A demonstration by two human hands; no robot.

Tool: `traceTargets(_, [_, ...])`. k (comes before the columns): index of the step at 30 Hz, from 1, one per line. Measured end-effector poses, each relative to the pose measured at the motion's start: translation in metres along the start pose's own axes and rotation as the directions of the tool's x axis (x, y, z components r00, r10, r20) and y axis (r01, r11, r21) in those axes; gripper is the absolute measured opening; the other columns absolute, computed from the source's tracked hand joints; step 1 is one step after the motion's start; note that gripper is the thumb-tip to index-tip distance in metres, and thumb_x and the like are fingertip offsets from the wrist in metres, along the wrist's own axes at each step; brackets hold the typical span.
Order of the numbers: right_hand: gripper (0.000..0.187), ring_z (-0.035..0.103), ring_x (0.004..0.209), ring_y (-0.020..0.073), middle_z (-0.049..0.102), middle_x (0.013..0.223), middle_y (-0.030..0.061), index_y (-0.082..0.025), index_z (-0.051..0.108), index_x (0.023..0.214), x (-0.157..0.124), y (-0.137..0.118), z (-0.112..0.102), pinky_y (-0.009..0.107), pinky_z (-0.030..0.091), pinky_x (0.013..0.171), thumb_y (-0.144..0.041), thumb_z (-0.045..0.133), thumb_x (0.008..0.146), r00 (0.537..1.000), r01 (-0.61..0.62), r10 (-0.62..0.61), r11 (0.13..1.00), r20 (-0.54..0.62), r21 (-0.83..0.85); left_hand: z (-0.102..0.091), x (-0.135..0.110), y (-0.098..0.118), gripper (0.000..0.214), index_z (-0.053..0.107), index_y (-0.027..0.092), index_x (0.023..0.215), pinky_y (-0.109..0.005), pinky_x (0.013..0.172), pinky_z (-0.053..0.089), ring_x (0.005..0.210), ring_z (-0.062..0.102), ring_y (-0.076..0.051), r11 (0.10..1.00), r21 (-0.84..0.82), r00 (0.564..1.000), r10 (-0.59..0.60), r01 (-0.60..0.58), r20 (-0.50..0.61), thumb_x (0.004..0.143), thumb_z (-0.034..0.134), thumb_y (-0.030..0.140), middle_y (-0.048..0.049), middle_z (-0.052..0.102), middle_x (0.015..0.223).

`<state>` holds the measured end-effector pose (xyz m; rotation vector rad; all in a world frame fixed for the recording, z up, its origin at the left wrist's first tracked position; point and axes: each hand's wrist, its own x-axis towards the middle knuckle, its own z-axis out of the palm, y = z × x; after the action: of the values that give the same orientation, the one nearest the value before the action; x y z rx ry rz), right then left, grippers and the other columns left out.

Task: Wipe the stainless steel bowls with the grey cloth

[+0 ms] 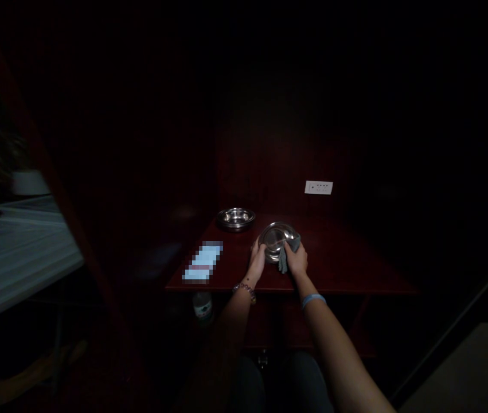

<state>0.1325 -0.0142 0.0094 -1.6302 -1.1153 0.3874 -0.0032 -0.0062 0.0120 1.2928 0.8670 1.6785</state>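
Observation:
A shiny round metal bowl [274, 236] is held tilted above the dark red desk, its hollow side facing me. My left hand [257, 260] grips its left rim, the thumb lying over the edge. At the right rim, my right hand [297, 259] is closed around a grey-green cloth [284, 261] and presses it against the metal. One end of the cloth hangs below the fingers. Behind and to the left, more metal bowls [235, 219], seemingly stacked, rest on the desk.
The desk's front edge [334, 291] runs below my wrists. A blurred-out bright rectangle [203, 261] lies at the desk's left. Beneath it stands a bottle [203, 308]. A white socket panel [318, 187] is on the back wall. Clear plastic lids or trays [20, 246] sit far left.

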Motion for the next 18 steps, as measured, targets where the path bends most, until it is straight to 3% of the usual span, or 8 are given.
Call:
traceTargets(4, [0.048, 0.065, 0.095, 0.025, 0.07, 0.102, 0.0076, -0.024, 0.062, 0.117, -0.002, -0.001, -0.002, 0.036, 0.049, 0.084, -0.053, 0.057, 0.08, 1.0, -0.014, 0.014, 1.0, -0.013, -0.014, -0.003, 0.0, -0.001, 0.039, 0.061, 0.019, 0.114, -0.037, 0.108, 0.034, 0.122, 0.049, -0.022, 0.999, 0.039, 0.998, -0.03, 0.032, -0.054, 0.076, 0.053, 0.02, -0.0061, 0.061, 0.125])
traceTargets(10, [0.049, 0.064, 0.096, 0.026, 0.07, 0.102, 0.008, -0.023, 0.063, 0.118, -0.001, 0.001, -0.001, 0.036, 0.048, 0.085, -0.051, 0.059, 0.078, 0.997, -0.013, 0.018, 0.998, -0.079, 0.053, -0.004, 0.0, 0.0, 0.031, 0.065, 0.018, 0.107, -0.038, 0.106, 0.035, 0.116, 0.052, -0.023, 0.995, 0.1, 0.999, -0.028, 0.025, 0.028, 0.079, 0.053, 0.023, -0.0065, 0.065, 0.117])
traceTargets(18, [0.048, 0.065, 0.094, 0.0257, 0.071, 0.101, 0.0084, -0.022, 0.063, 0.118, 0.003, 0.005, 0.001, 0.035, 0.048, 0.084, -0.048, 0.06, 0.078, 0.993, 0.0, 0.013, 0.993, -0.118, 0.115, 0.001, 0.0, -0.011, 0.031, 0.062, 0.017, 0.108, -0.039, 0.108, 0.032, 0.119, 0.052, -0.023, 0.991, 0.134, 0.999, -0.008, 0.002, 0.042, 0.08, 0.058, 0.029, -0.0094, 0.063, 0.117])
